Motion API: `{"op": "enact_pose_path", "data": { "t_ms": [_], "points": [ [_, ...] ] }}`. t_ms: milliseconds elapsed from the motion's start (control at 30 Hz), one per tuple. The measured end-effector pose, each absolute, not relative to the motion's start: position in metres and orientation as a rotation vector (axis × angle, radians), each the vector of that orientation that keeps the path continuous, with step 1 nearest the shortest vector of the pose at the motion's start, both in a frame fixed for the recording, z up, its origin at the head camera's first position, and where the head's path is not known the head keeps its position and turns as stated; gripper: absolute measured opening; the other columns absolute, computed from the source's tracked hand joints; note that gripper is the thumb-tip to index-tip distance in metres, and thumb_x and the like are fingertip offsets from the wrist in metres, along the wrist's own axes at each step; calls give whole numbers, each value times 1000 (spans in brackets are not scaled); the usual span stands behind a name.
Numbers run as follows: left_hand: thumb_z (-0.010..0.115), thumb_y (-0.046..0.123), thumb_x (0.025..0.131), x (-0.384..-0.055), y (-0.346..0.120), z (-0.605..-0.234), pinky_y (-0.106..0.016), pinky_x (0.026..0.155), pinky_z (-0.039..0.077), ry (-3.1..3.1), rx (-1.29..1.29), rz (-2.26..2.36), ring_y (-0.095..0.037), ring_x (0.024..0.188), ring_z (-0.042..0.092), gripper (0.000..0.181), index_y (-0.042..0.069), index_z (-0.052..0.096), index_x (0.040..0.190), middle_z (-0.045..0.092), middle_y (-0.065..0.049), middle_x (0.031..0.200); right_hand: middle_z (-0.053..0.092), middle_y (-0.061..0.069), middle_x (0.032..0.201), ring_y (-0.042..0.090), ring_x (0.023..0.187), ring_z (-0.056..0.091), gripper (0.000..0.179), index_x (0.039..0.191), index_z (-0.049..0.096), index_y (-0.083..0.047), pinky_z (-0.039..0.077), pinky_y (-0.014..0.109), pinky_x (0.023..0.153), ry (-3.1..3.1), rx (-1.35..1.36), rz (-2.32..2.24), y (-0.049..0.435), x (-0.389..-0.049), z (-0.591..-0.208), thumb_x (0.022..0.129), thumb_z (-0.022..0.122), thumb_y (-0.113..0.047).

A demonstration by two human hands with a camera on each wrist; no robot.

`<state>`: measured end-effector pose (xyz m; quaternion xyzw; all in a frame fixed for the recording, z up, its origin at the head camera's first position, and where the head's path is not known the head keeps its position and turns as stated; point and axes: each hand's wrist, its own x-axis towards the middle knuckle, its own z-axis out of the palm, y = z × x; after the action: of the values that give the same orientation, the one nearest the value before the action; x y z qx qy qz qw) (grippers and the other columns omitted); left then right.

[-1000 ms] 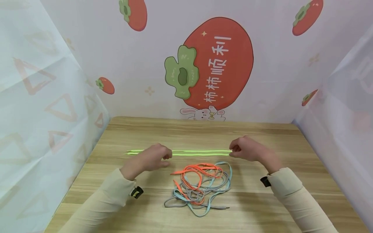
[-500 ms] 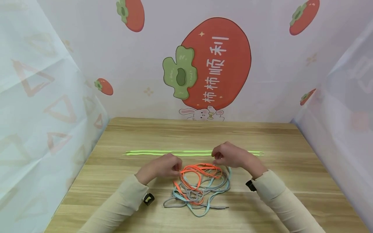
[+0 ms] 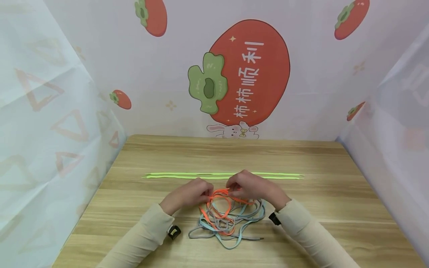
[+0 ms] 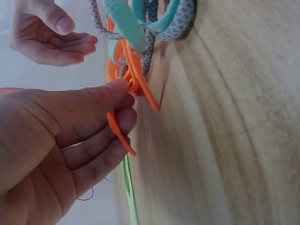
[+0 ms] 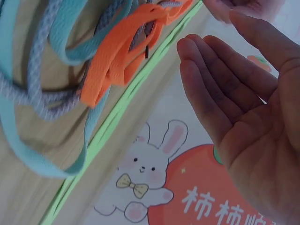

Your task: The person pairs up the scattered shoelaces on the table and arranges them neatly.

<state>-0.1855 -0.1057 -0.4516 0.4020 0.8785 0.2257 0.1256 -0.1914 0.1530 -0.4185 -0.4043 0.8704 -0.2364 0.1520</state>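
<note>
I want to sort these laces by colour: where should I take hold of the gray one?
Probably by pinching the gray lace just short of its free tip, coming from the right. That end lies nearly straight on the table, sticking out, while the rest loops among the blue lace and orange lace.

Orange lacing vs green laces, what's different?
Shape: the orange lacing is looped; the green laces lie straight, side by side.
Place: the orange lacing sits nearer the person than the green laces.
Contact: the left hand pinches the orange lacing; the green laces lie unheld.
Both are brightly coloured.
</note>
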Motion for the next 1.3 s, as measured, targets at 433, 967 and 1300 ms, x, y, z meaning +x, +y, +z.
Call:
{"op": "enact_pose_path", "data": {
  "t_ms": [433, 967, 1300],
  "points": [
    [73, 13, 100, -190, -102, -437, -18, 67, 48, 2569, 1197, 910, 1, 70, 54, 10, 9, 75, 91, 77, -4, 84, 79, 2, 98, 0, 80, 66, 13, 109, 80, -7, 57, 17, 76, 2421, -1258, -781, 132, -195, -424, 102, 72, -13],
    [73, 18, 101, -194, -108, -436, -18, 62, 41, 2600, 1186, 940, 1, 66, 46, 13, 11, 76, 89, 76, -6, 80, 80, 8, 97, -1, 70, 58, 16, 108, 80, -6, 51, 18, 66, 2426, -1173, -859, 132, -199, -424, 105, 67, -16],
    [75, 16, 99, -197, -130, -436, -20, 64, 45, 2636, 1127, 906, 0, 66, 49, 12, 15, 74, 86, 74, -1, 80, 78, 6, 92, 1, 66, 57, 18, 107, 80, -5, 52, 20, 64, 2417, -1107, -886, 147, -197, -423, 106, 65, -16]
  ]
}}
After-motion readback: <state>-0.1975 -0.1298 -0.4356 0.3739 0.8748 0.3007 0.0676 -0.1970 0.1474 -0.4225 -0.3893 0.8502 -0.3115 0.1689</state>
